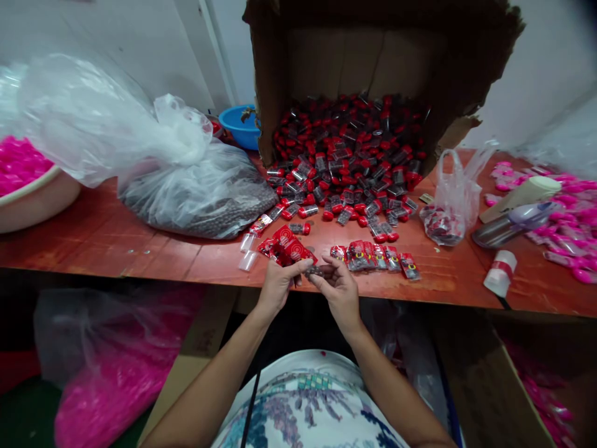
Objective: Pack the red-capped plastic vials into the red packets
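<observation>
Just over the table's front edge, both my hands meet at a small clear container of dark beads (314, 271). My right hand (342, 291) pinches it between thumb and fingers. My left hand (278, 285) is closed around red printed wrappers (290, 244), its thumb reaching to the container's left end; part of its grip is hidden. Beyond my hands lies a red-capped container (299, 228). To the right sits a row of red-wrapped containers (368, 256), with one more wrapped container (410, 266) at its end. Two clear empty-looking sleeves (248, 260) lie to the left.
A cardboard box (268, 81) on its side spills many red-capped containers (354, 162) onto the table (466, 274). At left are a tied bag of dark beads (200, 193) and a white basin (41, 202). A bottle (508, 224) and pink containers (573, 218) lie right.
</observation>
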`<state>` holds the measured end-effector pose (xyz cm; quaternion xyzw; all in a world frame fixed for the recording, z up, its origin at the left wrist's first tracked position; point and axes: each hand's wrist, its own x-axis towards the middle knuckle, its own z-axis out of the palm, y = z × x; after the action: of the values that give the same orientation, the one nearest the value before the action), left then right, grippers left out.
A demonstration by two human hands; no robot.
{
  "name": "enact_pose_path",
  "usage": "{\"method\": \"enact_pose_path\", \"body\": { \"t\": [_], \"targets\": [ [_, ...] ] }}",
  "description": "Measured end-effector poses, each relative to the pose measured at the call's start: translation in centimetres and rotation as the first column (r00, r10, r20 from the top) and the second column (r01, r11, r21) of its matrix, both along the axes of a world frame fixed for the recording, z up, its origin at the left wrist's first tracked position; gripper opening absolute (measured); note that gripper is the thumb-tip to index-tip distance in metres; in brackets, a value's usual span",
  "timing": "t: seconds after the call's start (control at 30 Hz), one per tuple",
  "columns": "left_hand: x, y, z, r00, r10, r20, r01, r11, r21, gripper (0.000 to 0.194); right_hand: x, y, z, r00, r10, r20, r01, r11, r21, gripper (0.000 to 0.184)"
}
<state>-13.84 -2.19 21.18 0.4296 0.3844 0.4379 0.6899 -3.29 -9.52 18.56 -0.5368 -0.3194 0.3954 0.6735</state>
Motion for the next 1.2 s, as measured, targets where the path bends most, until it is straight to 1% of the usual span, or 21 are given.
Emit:
{"method": "enact_pose_path", "body": {
  "t": [0.13,0.2,0.27,0.47,0.6,0.67,0.87,0.97,1.1,1.2],
  "targets": [
    [0.2,-0.2,0.1,0.994,-0.011,-0.111,0.015,0.999,0.032,0.027,0.1,-0.2,-0.4,0.994,0.016,0.111,-0.016,1.0,0.001,0.04],
    [0.1,-0.2,0.1,0.989,-0.016,-0.145,0.022,0.999,0.037,0.029,0.2,-0.3,-0.6,0.991,0.018,0.136,-0.017,1.0,-0.003,0.039],
    [0.1,-0.3,0.1,0.989,-0.024,-0.147,0.029,0.999,0.035,0.029,0.3,-0.2,-0.8,0.991,0.02,0.131,-0.019,1.0,-0.008,0.04],
    [-0.2,-0.6,-0.1,0.993,-0.043,-0.111,0.041,0.999,-0.019,0.028,0.5,0.1,-1.0,0.999,0.029,0.014,-0.029,1.0,0.002,0.037],
    [-0.2,-0.7,-0.4,0.999,0.017,-0.042,-0.019,0.999,-0.05,0.027,0.7,0.2,-0.6,0.988,0.091,-0.125,-0.093,0.996,-0.01,0.034],
    [-0.3,-0.7,-0.5,0.999,0.039,-0.02,-0.04,0.998,-0.047,0.026,0.6,0.2,-0.5,0.98,0.096,-0.177,-0.1,0.995,-0.014,0.034],
    [-0.1,-1.1,-1.1,0.999,0.003,-0.032,-0.005,0.998,-0.06,0.024,0.1,0.3,-1.0,0.976,0.005,-0.216,-0.013,0.999,-0.032,0.027],
    [0.0,-1.3,-1.6,1.0,-0.001,-0.024,0.0,0.998,-0.065,0.024,0.1,0.5,-1.4,0.977,-0.023,-0.211,0.013,0.999,-0.049,0.028],
    [0.1,-1.3,-2.2,1.0,0.003,-0.023,-0.004,0.997,-0.079,0.025,0.3,0.7,-1.7,0.97,-0.02,-0.242,0.005,0.998,-0.065,0.03],
    [0.0,-1.0,-2.2,1.0,0.007,0.007,-0.006,0.992,-0.124,0.026,0.4,0.9,-2.0,0.96,-0.018,-0.28,-0.001,0.998,-0.069,0.029]
  ]
}}
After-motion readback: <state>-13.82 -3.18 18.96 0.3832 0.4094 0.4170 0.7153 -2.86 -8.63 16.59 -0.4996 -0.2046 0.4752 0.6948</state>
